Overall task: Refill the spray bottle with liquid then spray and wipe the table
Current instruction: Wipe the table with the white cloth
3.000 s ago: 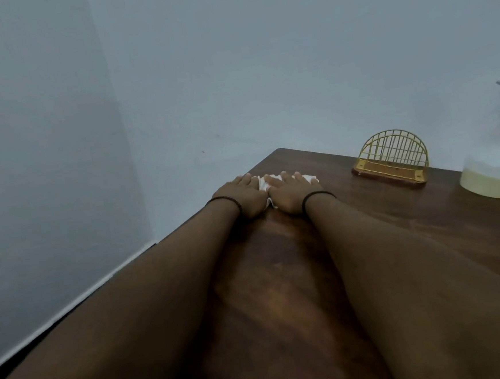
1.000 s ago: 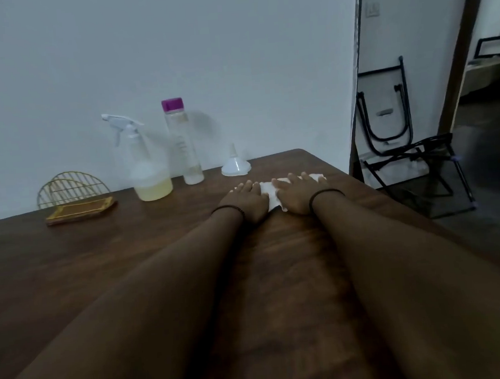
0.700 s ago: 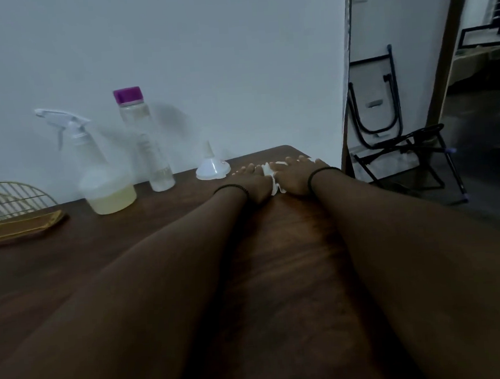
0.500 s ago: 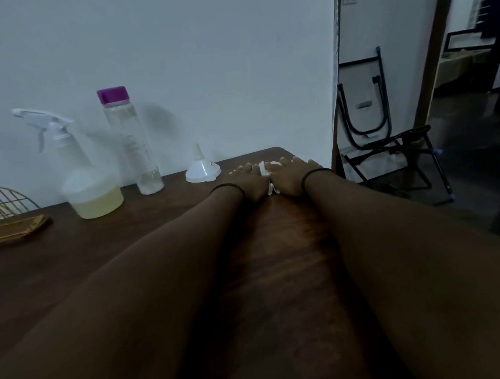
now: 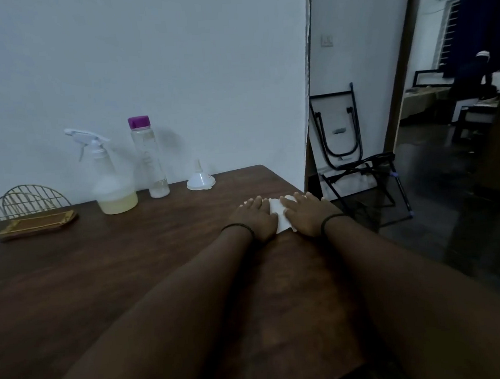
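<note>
A white cloth (image 5: 278, 217) lies flat on the dark wooden table (image 5: 105, 269) near its right edge. My left hand (image 5: 252, 219) and my right hand (image 5: 307, 214) press on it side by side, fingers straight, covering most of it. The clear spray bottle (image 5: 109, 182) with a white trigger head stands at the back by the wall, with yellowish liquid in its base. To its right stand a tall clear bottle (image 5: 149, 160) with a purple cap and a white funnel (image 5: 200, 179), turned mouth down.
A gold wire holder (image 5: 30, 211) sits at the back left of the table. Past the table's right edge are a folded black frame (image 5: 338, 125) against the wall, a black stand (image 5: 371, 188) on the floor, and an open doorway.
Both hands slid the cloth from the table's left far corner to its right side, then drew it back toward me from the far right corner. The view followed to the right.
</note>
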